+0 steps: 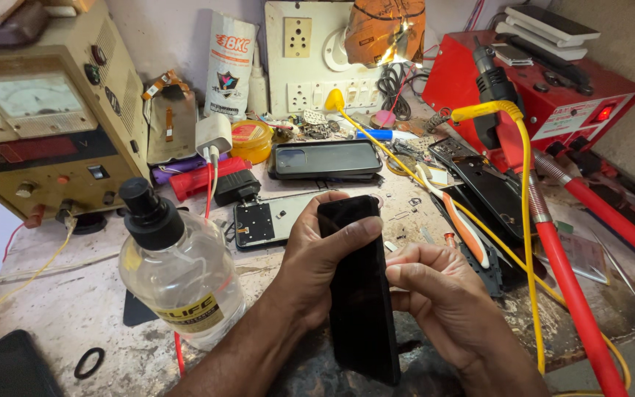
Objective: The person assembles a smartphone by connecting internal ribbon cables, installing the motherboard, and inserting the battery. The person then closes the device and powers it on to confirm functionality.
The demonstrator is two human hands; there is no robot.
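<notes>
A big tan meter box (pixel 45 110) stands at the far left of the messy counter (pixel 60 301), and a red machine (pixel 553 95) sits at the far right with red hoses (pixel 575 294) running down from it. A clear bottle (pixel 181 272) with a black cap stands just left of the hands. The left hand (pixel 317 261) is closed around a black phone (pixel 358 287), thumb across its top. The right hand (pixel 435 294) grips the phone's right edge with bent fingers. The phone is held up over the counter's near edge. Another phone (pixel 325 158) lies flat farther back. A small black ring (pixel 90 362) lies near the front left.
</notes>
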